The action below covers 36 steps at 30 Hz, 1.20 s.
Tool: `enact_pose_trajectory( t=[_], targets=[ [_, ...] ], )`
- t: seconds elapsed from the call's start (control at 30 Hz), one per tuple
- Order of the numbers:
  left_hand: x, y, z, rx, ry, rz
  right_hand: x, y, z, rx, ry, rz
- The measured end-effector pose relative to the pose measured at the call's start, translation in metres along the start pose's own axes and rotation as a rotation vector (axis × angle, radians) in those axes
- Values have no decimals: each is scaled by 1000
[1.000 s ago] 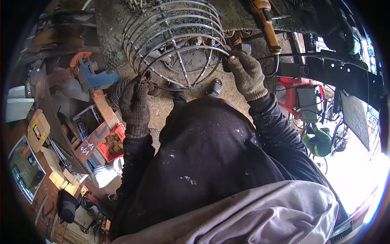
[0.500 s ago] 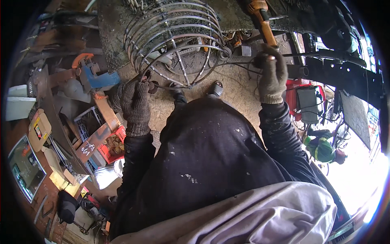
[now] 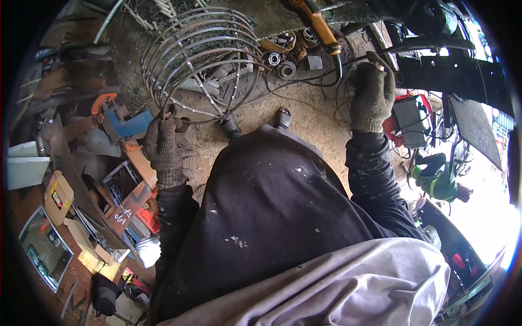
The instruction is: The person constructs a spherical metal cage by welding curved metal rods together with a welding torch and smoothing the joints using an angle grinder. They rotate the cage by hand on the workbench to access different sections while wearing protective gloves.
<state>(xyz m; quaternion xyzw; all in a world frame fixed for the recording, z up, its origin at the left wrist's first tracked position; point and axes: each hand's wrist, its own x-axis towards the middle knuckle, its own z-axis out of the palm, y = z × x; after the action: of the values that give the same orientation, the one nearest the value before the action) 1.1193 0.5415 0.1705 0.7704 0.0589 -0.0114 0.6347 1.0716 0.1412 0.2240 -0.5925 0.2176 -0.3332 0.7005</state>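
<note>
- Wire cage [image 3: 204,65], a round frame of bent metal rings, lies on the sandy ground, just above the left hand [image 3: 165,149].
- That gloved hand is closed on the cage's lowest ring.
- Right hand [image 3: 372,95], gloved too, is well apart from the cage, curled around a black cable [image 3: 348,62]; how tightly is hard to see.
- An orange-handled tool [image 3: 318,24] lies just above that grip.
- Metal rings and bearings [image 3: 283,62] sit between the hands.
- A blue-and-orange clamp [image 3: 122,117] rests just left of the left hand.

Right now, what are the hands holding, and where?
The left hand grips the round wire cage at its lower rim. The right hand closes around a black cable near the orange tool.
</note>
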Motion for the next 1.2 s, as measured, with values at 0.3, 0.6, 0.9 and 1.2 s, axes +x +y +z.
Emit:
enact_pose_trajectory(
  t=[0.3,0.6,0.9,1.2],
  targets=[
    [-5,23,9,129,17,69,-44,14,43,26,-388,629],
    [1,8,2,47,20,88,-40,81,70,677,-678,1125],
    [4,13,-5,148,36,140,-46,105,79,601,-705,1000],
    [0,50,-3,334,-56,104,-47,111,78,526,-876,695]
  ],
)
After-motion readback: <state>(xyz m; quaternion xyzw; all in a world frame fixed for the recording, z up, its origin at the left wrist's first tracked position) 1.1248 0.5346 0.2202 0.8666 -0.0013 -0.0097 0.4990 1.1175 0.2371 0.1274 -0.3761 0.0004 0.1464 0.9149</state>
